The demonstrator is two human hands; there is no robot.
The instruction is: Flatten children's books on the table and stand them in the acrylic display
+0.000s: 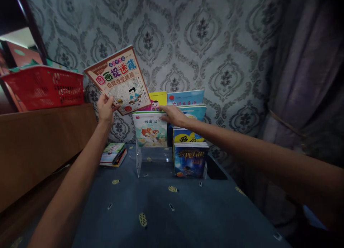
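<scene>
My left hand [106, 110] grips a brown-bordered picture book [126, 79] by its lower left edge, thumb on the cover. The book is raised and tilted above the back left of a clear, tiered book rack [152, 165]. My right hand [174, 116] is at the top right corner of a white-and-green storybook [151, 131], its thumb in front and fingers over the top edge. Behind that storybook a yellow-and-pink book [158, 99] stands upright, partly covered by the raised book. Blue books [186, 97] fill the rack's right side at the back.
A dark blue book [190, 162] stands at the rack's front right. Several books lie stacked [114, 154] to the left on the patterned blue cloth [158, 212]. A red basket [45, 86] sits on a wooden ledge [48, 133] at left. A curtain [292, 97] hangs at right.
</scene>
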